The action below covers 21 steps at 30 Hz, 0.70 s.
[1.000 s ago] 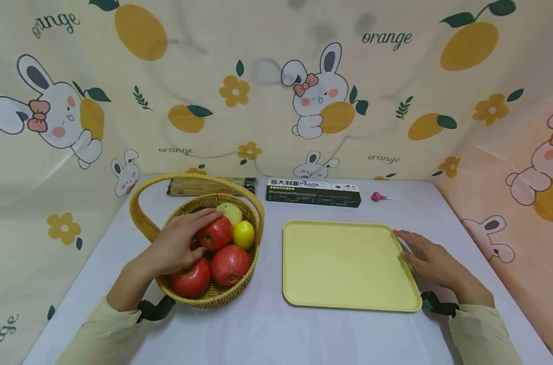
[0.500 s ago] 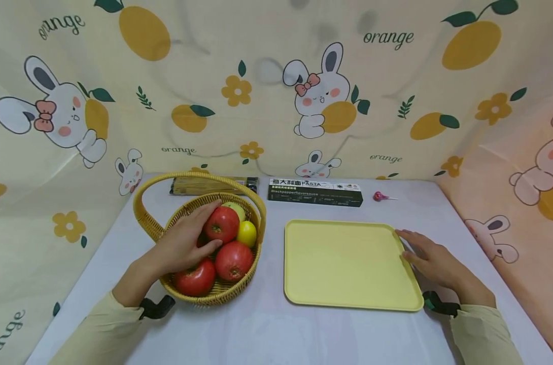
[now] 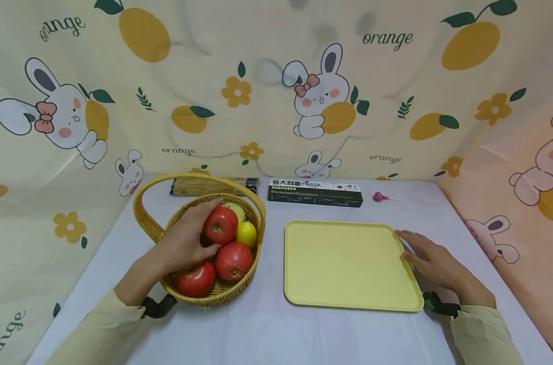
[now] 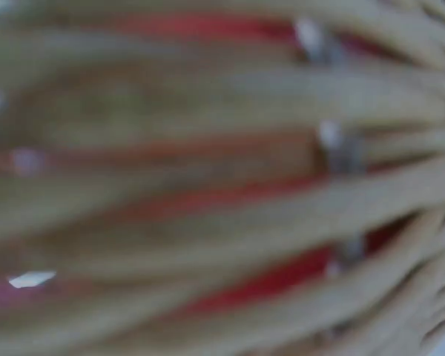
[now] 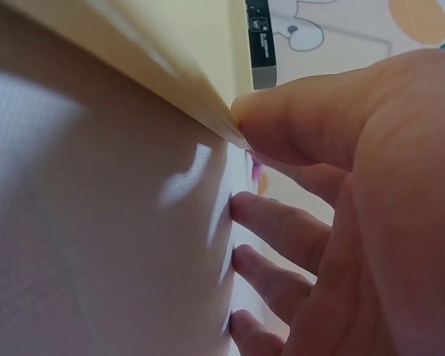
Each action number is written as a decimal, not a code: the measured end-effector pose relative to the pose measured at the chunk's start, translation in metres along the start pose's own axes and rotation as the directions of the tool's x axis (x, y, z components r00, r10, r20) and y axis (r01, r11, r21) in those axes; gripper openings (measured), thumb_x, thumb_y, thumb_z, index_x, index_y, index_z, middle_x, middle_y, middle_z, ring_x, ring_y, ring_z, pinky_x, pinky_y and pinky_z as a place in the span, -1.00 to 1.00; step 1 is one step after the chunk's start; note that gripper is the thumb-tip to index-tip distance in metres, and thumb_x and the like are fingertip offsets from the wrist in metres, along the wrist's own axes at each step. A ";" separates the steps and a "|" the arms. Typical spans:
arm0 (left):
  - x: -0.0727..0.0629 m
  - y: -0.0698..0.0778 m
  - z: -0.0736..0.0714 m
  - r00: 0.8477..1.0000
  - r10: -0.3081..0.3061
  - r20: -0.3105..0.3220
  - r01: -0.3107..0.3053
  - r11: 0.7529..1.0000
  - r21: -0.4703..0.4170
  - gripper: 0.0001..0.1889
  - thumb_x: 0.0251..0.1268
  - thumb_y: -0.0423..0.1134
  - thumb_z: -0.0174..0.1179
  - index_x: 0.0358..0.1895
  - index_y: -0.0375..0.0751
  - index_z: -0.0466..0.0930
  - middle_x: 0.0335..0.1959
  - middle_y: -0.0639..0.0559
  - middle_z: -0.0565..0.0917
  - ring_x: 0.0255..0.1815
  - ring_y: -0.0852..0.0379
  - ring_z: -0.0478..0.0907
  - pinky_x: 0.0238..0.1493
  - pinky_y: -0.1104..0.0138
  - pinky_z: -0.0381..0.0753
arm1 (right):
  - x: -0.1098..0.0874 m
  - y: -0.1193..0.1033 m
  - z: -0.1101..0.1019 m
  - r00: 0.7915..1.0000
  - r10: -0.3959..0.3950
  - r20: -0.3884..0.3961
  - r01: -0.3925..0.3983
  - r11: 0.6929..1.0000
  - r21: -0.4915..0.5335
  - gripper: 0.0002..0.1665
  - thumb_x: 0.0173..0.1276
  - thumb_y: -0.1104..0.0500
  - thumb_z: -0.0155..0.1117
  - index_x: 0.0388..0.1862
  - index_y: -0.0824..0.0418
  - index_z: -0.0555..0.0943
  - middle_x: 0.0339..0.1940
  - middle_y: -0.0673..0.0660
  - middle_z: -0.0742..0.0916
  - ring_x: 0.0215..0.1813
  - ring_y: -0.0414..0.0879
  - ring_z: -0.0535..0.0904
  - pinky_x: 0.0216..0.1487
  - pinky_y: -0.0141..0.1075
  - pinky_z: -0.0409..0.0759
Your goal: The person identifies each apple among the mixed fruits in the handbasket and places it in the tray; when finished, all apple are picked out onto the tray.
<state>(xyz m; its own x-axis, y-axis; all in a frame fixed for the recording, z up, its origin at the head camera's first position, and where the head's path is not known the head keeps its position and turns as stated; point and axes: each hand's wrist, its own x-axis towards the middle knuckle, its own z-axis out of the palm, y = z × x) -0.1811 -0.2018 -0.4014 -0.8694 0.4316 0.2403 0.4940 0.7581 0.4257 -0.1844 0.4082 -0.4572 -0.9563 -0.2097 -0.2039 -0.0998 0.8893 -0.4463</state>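
In the head view a woven basket (image 3: 221, 296) with an arched handle holds several fruits. My left hand (image 3: 182, 243) reaches into it and grips a red apple (image 3: 220, 225), fingers round its far left side and thumb below. Beside that apple lie a yellow lemon (image 3: 246, 234), a pale green fruit (image 3: 235, 210), a pomegranate (image 3: 233, 261) and another red fruit (image 3: 195, 280). The left wrist view shows only blurred basket weave (image 4: 208, 237). My right hand (image 3: 434, 261) rests at the right edge of a yellow tray (image 3: 349, 263), thumb touching its rim and fingers extended along the table.
Behind the basket lies a pack of spaghetti (image 3: 203, 186). A black and white pasta box (image 3: 315, 192) stands at the back, with a lollipop (image 3: 381, 196) to its right. A printed cloth (image 3: 258, 116) encloses the white table (image 3: 313, 334) at the back and sides.
My left hand has shifted a little right and settled round the red apple, its thumb drawn in closer. The apple moved slightly right, then a touch back left. My right hand stays at the tray.
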 end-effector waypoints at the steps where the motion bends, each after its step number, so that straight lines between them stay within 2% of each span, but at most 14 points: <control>1: -0.002 0.000 -0.001 1.000 0.000 -0.029 -0.001 0.999 -0.042 0.07 0.13 -0.20 0.67 0.68 -0.19 0.23 0.51 -0.21 0.49 0.43 -0.22 0.54 0.41 -0.21 0.64 | 0.000 0.000 0.000 1.000 0.006 0.001 -0.006 1.000 0.000 -0.09 0.70 -0.14 0.24 0.82 0.12 0.15 0.73 0.53 0.26 0.65 0.67 0.15 0.47 0.64 0.24; 5: -0.012 0.007 -0.009 0.991 0.011 -0.137 -0.036 0.983 -0.179 -0.04 0.10 -0.21 0.69 0.59 -0.12 0.37 0.45 -0.10 0.57 0.33 -0.08 0.62 0.24 -0.10 0.78 | 0.000 0.000 0.001 1.000 0.023 0.002 -0.023 1.000 -0.002 -0.08 0.69 -0.16 0.25 0.82 0.12 0.16 0.73 0.54 0.26 0.64 0.67 0.15 0.46 0.65 0.23; 8: -0.020 0.018 -0.015 0.986 0.011 -0.168 -0.054 0.965 -0.257 -0.07 0.10 -0.19 0.70 0.58 0.03 0.44 0.47 0.02 0.57 0.35 0.02 0.60 0.17 0.03 0.83 | 0.000 0.000 0.000 1.000 0.014 -0.002 -0.014 1.000 -0.007 -0.09 0.69 -0.14 0.25 0.81 0.13 0.17 0.73 0.54 0.27 0.64 0.67 0.16 0.47 0.64 0.23; 10: -0.023 0.026 -0.018 0.987 0.010 -0.161 -0.061 0.947 -0.315 -0.08 0.11 -0.19 0.70 0.59 0.11 0.46 0.47 0.09 0.58 0.36 0.07 0.58 0.16 0.15 0.82 | 0.000 0.000 -0.001 1.000 0.003 -0.007 -0.003 1.000 -0.012 -0.09 0.69 -0.13 0.25 0.81 0.14 0.17 0.72 0.54 0.27 0.64 0.67 0.16 0.47 0.65 0.23; 14: -0.024 0.048 -0.020 0.992 0.039 -0.119 -0.092 0.874 -0.477 -0.08 0.13 -0.27 0.68 0.60 0.10 0.45 0.44 0.09 0.60 0.35 0.06 0.63 0.19 0.31 0.78 | 0.000 0.001 -0.002 1.000 -0.009 -0.010 0.009 1.000 -0.021 -0.10 0.70 -0.13 0.24 0.82 0.14 0.16 0.72 0.53 0.28 0.64 0.68 0.15 0.46 0.65 0.23; 17: -0.019 0.066 -0.018 0.992 0.089 -0.093 -0.126 0.821 -0.557 -0.10 0.13 -0.29 0.67 0.59 0.03 0.46 0.41 0.06 0.62 0.33 0.01 0.67 0.20 0.27 0.80 | -0.001 0.000 -0.001 1.000 -0.001 -0.008 0.000 1.000 -0.027 -0.09 0.70 -0.15 0.24 0.82 0.12 0.16 0.73 0.53 0.28 0.64 0.68 0.15 0.46 0.66 0.23; 21: -0.008 0.089 -0.009 0.988 0.146 -0.056 -0.150 0.789 -0.596 -0.14 0.16 -0.23 0.66 0.56 0.06 0.49 0.41 0.09 0.65 0.35 0.03 0.65 0.21 0.20 0.81 | 0.000 0.000 -0.002 1.000 0.004 -0.007 -0.004 0.999 -0.041 -0.09 0.69 -0.16 0.25 0.82 0.12 0.17 0.72 0.53 0.28 0.63 0.68 0.16 0.45 0.66 0.24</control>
<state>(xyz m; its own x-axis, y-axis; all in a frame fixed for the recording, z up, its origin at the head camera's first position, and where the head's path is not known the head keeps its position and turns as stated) -0.1307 -0.1423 -0.3578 -0.7865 0.5100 0.3482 0.5196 0.2418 0.8195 -0.1845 0.4085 -0.4556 -0.9585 -0.2034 -0.1996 -0.1070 0.9060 -0.4096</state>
